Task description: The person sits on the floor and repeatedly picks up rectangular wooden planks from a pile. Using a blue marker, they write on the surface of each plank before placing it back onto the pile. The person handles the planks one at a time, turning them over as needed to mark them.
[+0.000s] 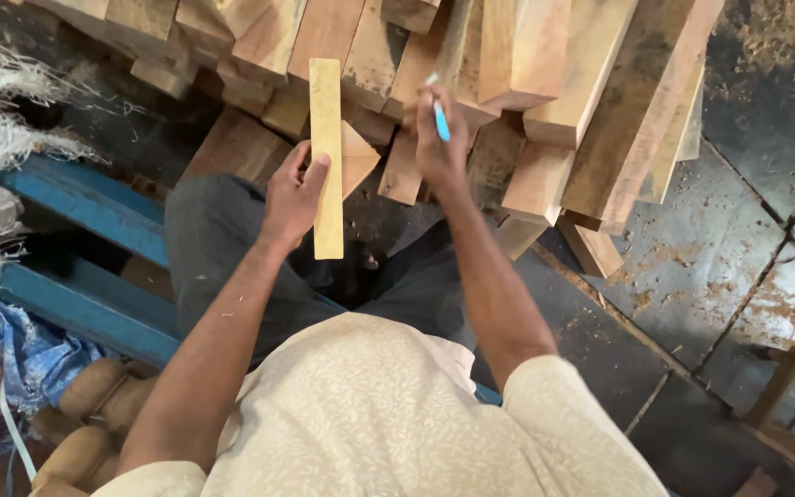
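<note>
Wood strip (327, 158), pale and with no mark visible on it, stands upright in the closed fingers of the left hand (292, 198), while the right hand (441, 147) beside it pinches a blue pen (440, 118) just before the stacked planks (545, 64), not yet touching the strip.

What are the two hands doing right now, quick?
Left hand: closed on a flat wooden strip, held upright.
Right hand: closed on a blue pen, by the stacked wood blocks.
</note>
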